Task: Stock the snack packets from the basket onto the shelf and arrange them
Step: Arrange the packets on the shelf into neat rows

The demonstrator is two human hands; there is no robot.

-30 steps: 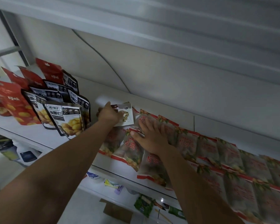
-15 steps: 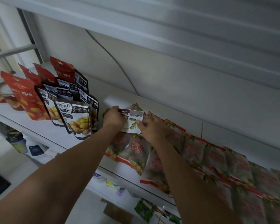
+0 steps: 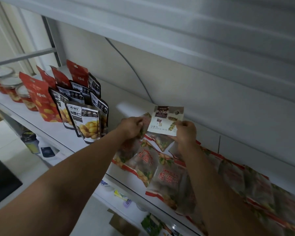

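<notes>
Above the shelf [image 3: 58,132], head view: right hand [image 3: 186,132] pinched the white-brown packet [image 3: 165,120] at its lower right corner, packet upright just left of the knuckles. Left hand [image 3: 132,127] was curled round a red-trimmed packet [image 3: 146,119] just beside it.

Glossy plastic packets [image 3: 167,181], smooth shelf [image 3: 61,132]

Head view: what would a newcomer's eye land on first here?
Both hands meet at mid-shelf: the right hand pinches a white packet, held upright near the back wall, while the left hand grips a translucent packet beside it. Below them, red-trimmed packets lie flat and overlapping along the shelf to the right. Black-and-white pouches and red pouches stand upright on the left.
</notes>
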